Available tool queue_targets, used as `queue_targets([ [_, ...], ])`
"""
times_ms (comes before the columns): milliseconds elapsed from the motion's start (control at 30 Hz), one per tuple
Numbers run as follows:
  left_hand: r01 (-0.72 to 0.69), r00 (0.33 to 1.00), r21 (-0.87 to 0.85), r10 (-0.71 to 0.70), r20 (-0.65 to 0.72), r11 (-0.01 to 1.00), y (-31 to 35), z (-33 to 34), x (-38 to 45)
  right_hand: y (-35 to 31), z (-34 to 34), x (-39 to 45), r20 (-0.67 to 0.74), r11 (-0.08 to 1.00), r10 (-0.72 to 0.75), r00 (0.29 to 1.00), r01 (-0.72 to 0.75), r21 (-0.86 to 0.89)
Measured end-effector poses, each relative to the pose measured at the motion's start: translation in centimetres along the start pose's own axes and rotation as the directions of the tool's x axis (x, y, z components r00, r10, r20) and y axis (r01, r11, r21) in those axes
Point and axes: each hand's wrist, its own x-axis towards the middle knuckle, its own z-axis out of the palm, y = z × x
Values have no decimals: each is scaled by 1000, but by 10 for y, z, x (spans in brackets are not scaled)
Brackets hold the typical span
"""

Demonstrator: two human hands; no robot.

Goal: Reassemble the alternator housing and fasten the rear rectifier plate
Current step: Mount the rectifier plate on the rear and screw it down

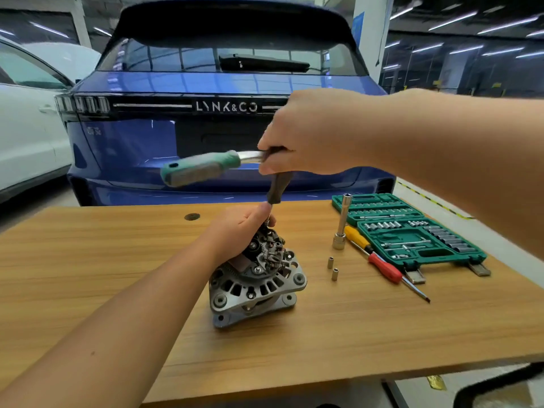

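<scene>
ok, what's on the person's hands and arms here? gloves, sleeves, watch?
Nothing worn that shows. The left hand and right hand are bare, without gloves. Both forearms are bare to the frame edge: no sleeves, watch, rings or bands in view.

The wooden table (88, 275) lies bare to the left of the alternator (254, 278) and along its near edge, so a hand could pass there. Above the alternator the way is taken by the ratchet (203, 167), held crosswise. To the right stand 2 small sockets (332, 267), then an upright extension bar (341, 222), 2 screwdrivers (379, 260) lying aslant, and the open socket case (412, 228) filling the far right corner.
</scene>
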Motion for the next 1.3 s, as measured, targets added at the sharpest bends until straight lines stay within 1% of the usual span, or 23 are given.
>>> queue_targets([
  [100,26,1000,-49,-26,-1,998,2,0,-3,-6,1,16,47,920,248,968,-250,303],
  [167,31,999,-78,-30,9,996,1,1,-3,-9,3,25,138,825,366,921,-389,410],
  [200,32,999,-92,-31,19,995,1,0,-3,-10,5,28,204,747,404,892,-450,490],
  [233,30,999,-107,-28,26,994,1,0,-3,-11,7,30,286,612,427,858,-507,607],
  [267,24,999,-123,-20,31,992,1,0,-3,-12,10,29,371,409,430,823,-544,732],
  [300,17,999,-137,-12,36,990,0,0,-3,-13,12,27,453,169,425,784,-560,811],
  [367,18,999,-165,-11,40,986,-1,0,-3,-15,20,22,569,-281,399,719,-494,823],
  [400,15,999,-172,-9,36,985,-1,0,-3,-16,26,20,596,-460,374,711,-416,784],
  [433,8,1000,-167,-3,28,986,-1,0,-3,-17,32,19,608,-602,352,712,-325,730],
  [500,4,1000,-134,-2,22,991,1,-1,-3,-22,44,16,621,-800,342,705,-127,586],
  [533,8,1000,-114,-6,22,993,1,-1,-2,-26,51,14,621,-851,361,696,-26,524],
  [600,22,1000,-89,-20,19,996,1,-1,-1,-35,63,10,583,-873,418,696,131,469],
  [700,25,1000,-62,-24,18,998,1,-1,0,-53,78,1,435,-790,496,751,183,585],
  [767,23,999,-48,-22,25,999,0,0,0,-56,85,-6,307,-624,582,753,171,763],
  [833,30,999,-47,-28,36,998,-1,1,2,-51,91,-13,127,-306,700,702,135,943],
  [900,25,999,-56,-23,36,998,-1,0,4,-46,95,-16,-150,31,745,650,191,981],
  [933,20,999,-57,-18,36,998,-1,0,4,-46,98,-14,-295,183,719,630,237,954],
  [1000,33,998,-61,-31,47,998,-3,1,7,-47,103,-10,-541,500,584,605,257,827],
  [1067,103,992,-122,-93,85,987,-9,4,14,-46,101,-8,-676,746,400,619,209,633],
  [1133,179,983,-228,-164,84,957,-13,4,20,-39,89,-7,-659,866,225,717,163,473],
  [1200,180,984,-312,-165,73,933,-14,6,23,-30,70,-7,-498,933,90,863,101,345],
  [1233,164,986,-393,-151,65,905,-13,7,21,-26,60,-7,-399,963,41,916,70,260],
  [1300,151,988,-478,-144,53,865,-9,7,15,-18,39,-8,-224,989,-49,973,79,126],
])
